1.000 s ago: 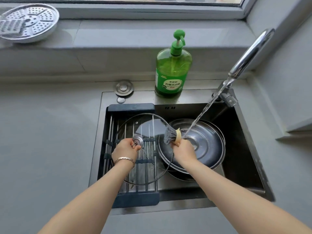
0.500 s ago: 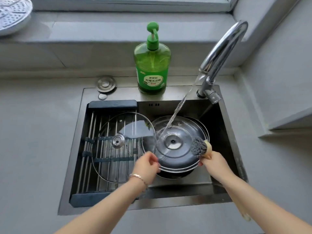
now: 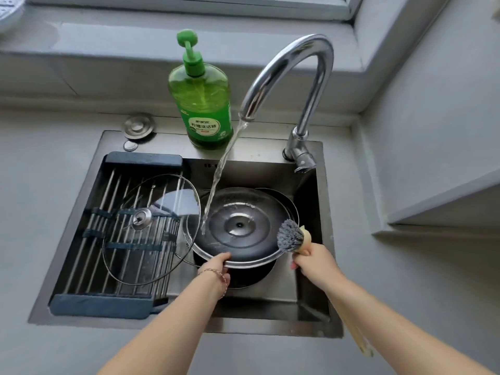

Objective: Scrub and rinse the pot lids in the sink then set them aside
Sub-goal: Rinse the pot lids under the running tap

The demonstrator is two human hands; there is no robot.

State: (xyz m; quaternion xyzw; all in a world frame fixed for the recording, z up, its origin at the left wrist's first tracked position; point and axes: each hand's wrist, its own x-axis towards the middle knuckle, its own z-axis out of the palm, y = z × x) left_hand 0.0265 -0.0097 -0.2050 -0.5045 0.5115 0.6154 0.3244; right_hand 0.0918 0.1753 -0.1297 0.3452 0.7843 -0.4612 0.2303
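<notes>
A metal pot lid (image 3: 238,226) lies underside up in the sink (image 3: 311,301), and the tap's water stream falls on its left part. My left hand (image 3: 215,266) grips this lid's near rim. To the lid's right, my right hand (image 3: 313,262) holds a dish brush (image 3: 290,235) by its wooden handle, the grey bristles touching the lid's right edge. A glass lid (image 3: 151,228) with a metal knob rests on the drying rack (image 3: 113,239) over the sink's left half. Another dark pan or lid shows beneath the metal lid.
A green dish soap bottle (image 3: 201,101) stands on the sink's back ledge, left of the curved chrome tap (image 3: 297,74). A round metal plug (image 3: 139,125) lies at the back left. Grey counter surrounds the sink, with a raised ledge on the right.
My left hand let go of the glass lid's knob and moved right to grip the metal lid's near rim. My right hand carried the brush from the lid's left side to its right edge.
</notes>
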